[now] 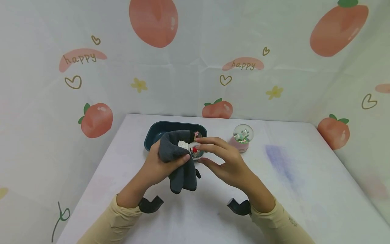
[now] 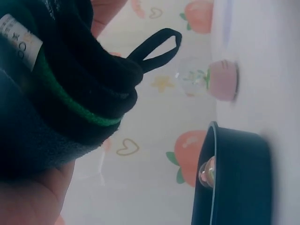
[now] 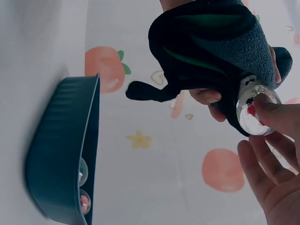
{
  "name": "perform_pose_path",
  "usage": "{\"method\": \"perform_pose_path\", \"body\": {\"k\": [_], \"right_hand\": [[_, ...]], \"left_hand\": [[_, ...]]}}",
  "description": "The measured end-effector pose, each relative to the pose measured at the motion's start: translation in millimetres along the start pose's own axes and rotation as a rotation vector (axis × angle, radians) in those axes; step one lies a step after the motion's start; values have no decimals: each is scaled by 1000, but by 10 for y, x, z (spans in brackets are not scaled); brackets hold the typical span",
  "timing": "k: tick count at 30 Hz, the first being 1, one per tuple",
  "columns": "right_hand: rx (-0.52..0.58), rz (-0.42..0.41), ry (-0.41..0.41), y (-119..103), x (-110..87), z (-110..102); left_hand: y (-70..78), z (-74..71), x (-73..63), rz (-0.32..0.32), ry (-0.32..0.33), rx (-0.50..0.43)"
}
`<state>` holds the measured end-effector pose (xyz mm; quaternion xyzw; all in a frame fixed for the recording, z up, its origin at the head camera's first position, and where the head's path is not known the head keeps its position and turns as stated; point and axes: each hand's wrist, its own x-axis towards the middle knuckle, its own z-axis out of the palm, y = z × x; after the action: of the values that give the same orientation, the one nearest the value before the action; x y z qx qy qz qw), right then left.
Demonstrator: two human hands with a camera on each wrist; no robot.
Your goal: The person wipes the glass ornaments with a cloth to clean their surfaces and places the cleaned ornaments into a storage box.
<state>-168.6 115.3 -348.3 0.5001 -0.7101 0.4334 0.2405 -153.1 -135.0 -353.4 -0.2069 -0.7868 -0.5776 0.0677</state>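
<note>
A small snow globe (image 3: 248, 124) with a white base and a red-and-white figure inside is held over the table, tilted on its side. My left hand (image 1: 156, 166) grips a dark grey towel (image 1: 172, 145) bunched about the globe's base. Folds of the towel hang down below that hand, and a black loop (image 2: 161, 51) and a white label (image 2: 21, 40) show on it. My right hand (image 1: 226, 161) pinches the clear glass ball, with the thumb across it in the right wrist view and the fingers on the far side.
Behind the hands stands a dark teal tray (image 1: 149, 135), with small globes (image 3: 84, 201) inside near its wall. To its right on the white table (image 1: 243, 183) sits another snow globe (image 1: 239, 145) with a pink base. A printed white cloth hangs behind.
</note>
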Motion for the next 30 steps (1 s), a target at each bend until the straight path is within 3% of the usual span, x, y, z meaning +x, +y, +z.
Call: {"method": "perform_pose_path", "body": {"k": [13,16,24,30], "right_hand": [[31,245,-57,-40,-23,-9],[44,223,-35,-33,-20,-1],[27,2,37,0,16,48],[-5,15,30,6,-12,40]], "left_hand": [[-5,7,-8,58,-31,-39],[-8,10,-7,69,-7,-29],[-14,9,-2,70,40,22],[-5,9,-2,59,-5,1]]}}
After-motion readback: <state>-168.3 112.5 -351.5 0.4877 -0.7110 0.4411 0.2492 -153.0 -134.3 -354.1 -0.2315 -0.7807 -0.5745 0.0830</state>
